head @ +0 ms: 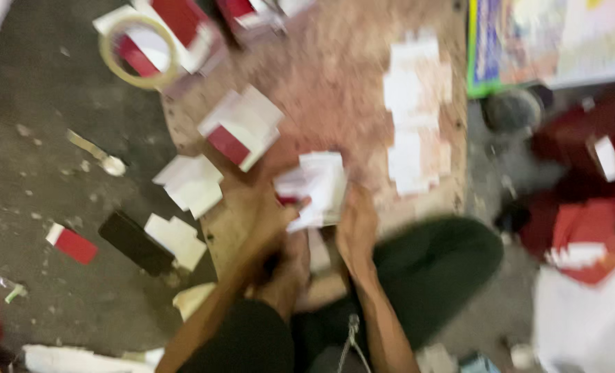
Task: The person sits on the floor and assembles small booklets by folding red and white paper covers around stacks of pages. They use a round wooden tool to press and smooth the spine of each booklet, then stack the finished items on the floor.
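Note:
The picture is motion-blurred. My left hand (269,217) and my right hand (356,224) both hold a small stack of white paper pieces (318,186) with a bit of red showing, just above the near edge of a low wooden board (328,90). The left hand grips the stack from the left and below, the right hand from the lower right. My knees in dark trousers (432,266) are under the hands.
On the board lie a red-and-white card stack (242,131) and rows of white slips (414,110). A tape roll (138,52), more white cards (190,183), a black phone (135,242) and a spoon (100,155) lie left. Red packets (584,235) sit right.

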